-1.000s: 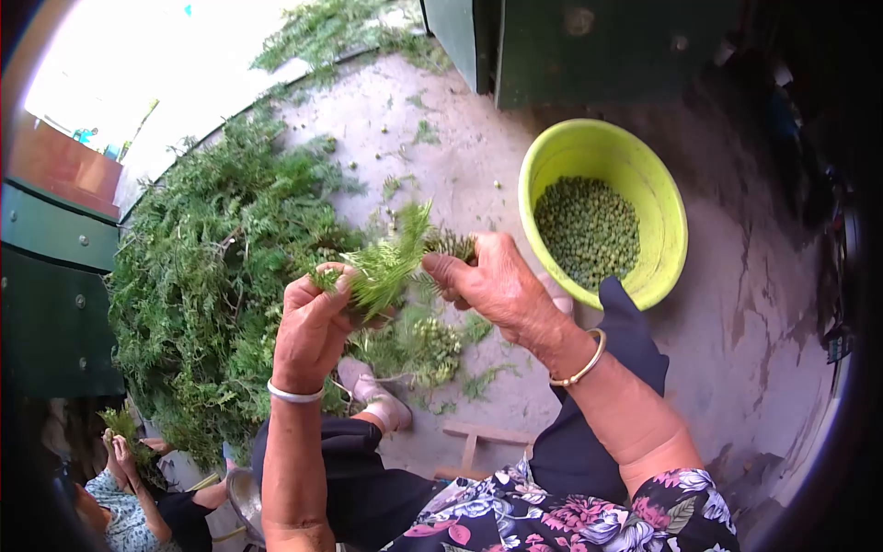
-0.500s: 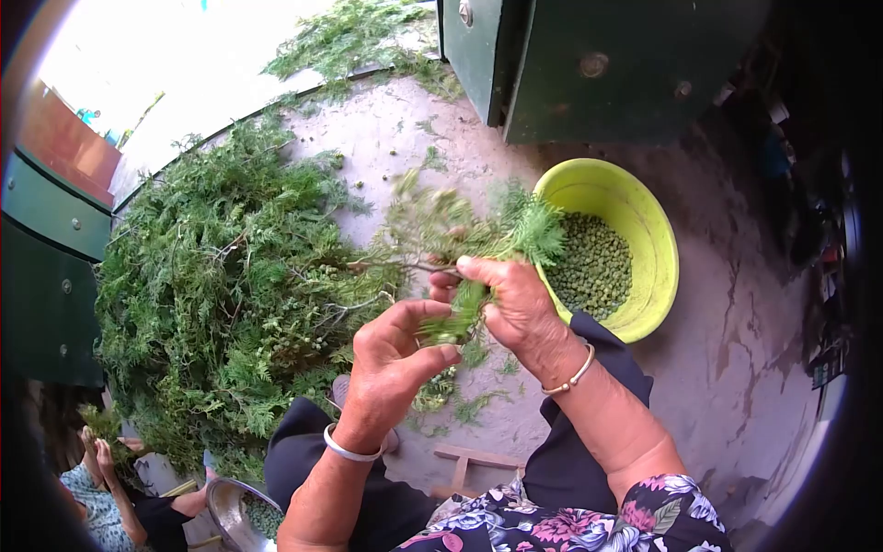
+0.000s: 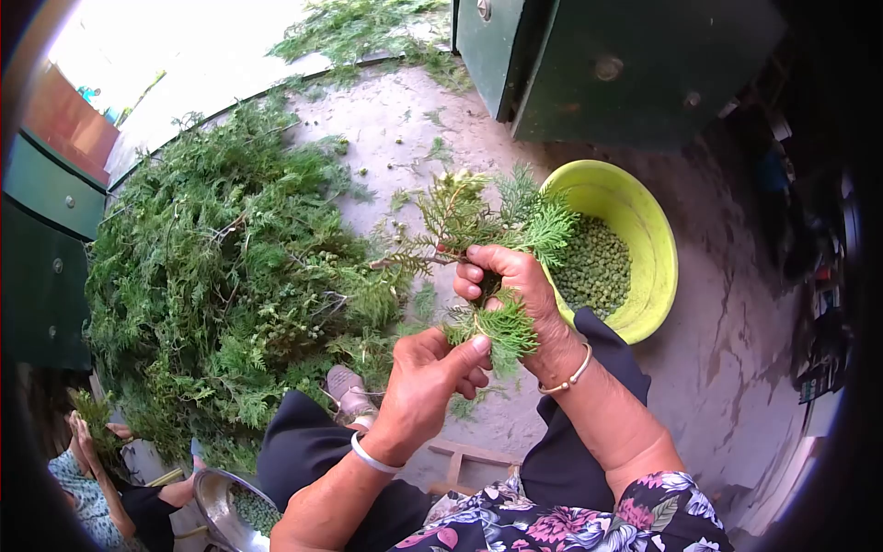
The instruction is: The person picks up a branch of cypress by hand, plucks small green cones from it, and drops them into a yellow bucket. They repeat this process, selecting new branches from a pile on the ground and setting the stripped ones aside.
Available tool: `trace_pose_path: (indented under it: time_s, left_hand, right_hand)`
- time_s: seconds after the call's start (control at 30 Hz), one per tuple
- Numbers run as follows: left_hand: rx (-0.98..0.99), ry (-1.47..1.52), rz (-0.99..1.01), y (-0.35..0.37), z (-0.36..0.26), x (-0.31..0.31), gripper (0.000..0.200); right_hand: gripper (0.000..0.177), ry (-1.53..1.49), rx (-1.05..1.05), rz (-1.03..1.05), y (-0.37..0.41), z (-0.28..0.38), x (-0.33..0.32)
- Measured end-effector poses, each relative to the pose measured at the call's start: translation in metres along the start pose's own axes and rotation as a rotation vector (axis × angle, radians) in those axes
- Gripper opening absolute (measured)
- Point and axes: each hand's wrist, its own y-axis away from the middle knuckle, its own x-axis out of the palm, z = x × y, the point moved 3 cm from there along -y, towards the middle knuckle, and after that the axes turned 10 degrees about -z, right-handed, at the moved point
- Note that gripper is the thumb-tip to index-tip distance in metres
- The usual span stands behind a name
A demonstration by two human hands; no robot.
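Note:
My right hand (image 3: 522,293) grips a leafy evergreen branch (image 3: 452,213), whose flat green sprays stick out above and to the left of the fist. Below it, my left hand (image 3: 416,386) has thumb and fingers pinched on a small green sprig (image 3: 501,327) in front of my right wrist. To the right of my hands stands a yellow-green bucket (image 3: 658,248), partly filled with small round green cones (image 3: 598,271). The branch's leaf tips overlap the bucket's left rim in view. Whether the pinched fingers also hold a cone is hidden.
A big heap of cut evergreen branches (image 3: 230,276) covers the floor at left. Dark green doors (image 3: 635,74) stand at the top right. Another person (image 3: 101,488) sits at lower left, beside a metal basin (image 3: 213,501) of green cones. A wooden stool (image 3: 474,455) shows below my hands.
My left hand has moved right and closed on the sprig near my right wrist. The branch, blurred before, now looks steady in my right hand. The view has shifted slightly.

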Motion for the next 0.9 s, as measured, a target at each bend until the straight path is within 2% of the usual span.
trace_pose_path:
  time_s: [0.07, 0.2, 0.27, 0.33, 0.4, 0.43, 0.5, 0.53, 0.57, 0.67, 0.7, 0.77, 0.8, 0.83, 0.9]
  left_hand:
    - [-0.158, 0.277, 0.036, -0.004, 0.011, 0.001, 0.020]
    - [-0.150, 0.163, 0.063, -0.005, 0.009, 0.000, 0.019]
    - [-0.032, 0.125, 0.010, 0.000, 0.008, 0.001, 0.020]
    - [-0.001, 0.071, -0.041, 0.008, 0.005, 0.004, 0.020]
    - [0.124, 0.020, -0.123, 0.013, 0.010, 0.007, 0.022]
    - [0.124, 0.021, -0.122, 0.016, 0.013, 0.007, 0.022]
    - [0.693, -0.590, -0.245, 0.026, 0.002, 0.008, 0.024]
    - [0.930, -0.667, -0.240, 0.025, 0.004, 0.008, 0.027]
    - [0.931, -0.667, -0.241, 0.023, 0.007, 0.006, 0.027]
    - [1.238, -0.669, -0.129, 0.025, 0.003, 0.008, 0.032]
    - [1.237, -0.670, -0.128, 0.028, 0.001, 0.010, 0.032]
    - [1.370, -0.673, 0.096, 0.044, -0.005, 0.020, 0.032]
    - [1.268, -0.690, 0.176, 0.048, -0.003, 0.022, 0.024]
    - [1.268, -0.685, 0.172, 0.046, -0.006, 0.018, 0.024]
    - [0.796, -0.395, 0.243, 0.031, -0.015, 0.000, 0.015]
  right_hand:
    - [0.023, -0.049, 0.035, 0.000, -0.001, -0.001, 0.001]
    - [0.022, -0.136, 0.029, -0.051, -0.002, 0.003, 0.004]
    - [0.022, -0.064, 0.029, -0.047, -0.002, 0.006, 0.001]
    - [0.022, 0.008, 0.030, -0.042, -0.001, 0.007, -0.001]
    - [0.019, 0.042, 0.080, -0.098, 0.000, 0.005, -0.003]
    - [0.019, 0.058, 0.106, -0.127, 0.001, 0.004, -0.004]
    - [0.014, 0.060, 0.144, -0.159, 0.008, 0.006, 0.003]
    - [0.013, 0.074, 0.145, -0.161, 0.012, 0.007, 0.006]
    - [0.012, 0.088, 0.145, -0.162, 0.015, 0.007, 0.007]
    - [0.012, 0.103, 0.139, -0.152, 0.014, 0.004, 0.006]
    - [0.014, 0.116, 0.118, -0.178, 0.014, 0.005, 0.006]
    - [0.013, -0.014, 0.148, -0.108, 0.001, 0.009, -0.008]
    - [0.012, -0.008, 0.117, -0.155, 0.000, 0.011, -0.011]
    - [0.012, -0.002, 0.117, -0.156, 0.002, 0.013, -0.011]
    - [0.011, 0.053, 0.082, -0.044, 0.008, 0.018, -0.007]
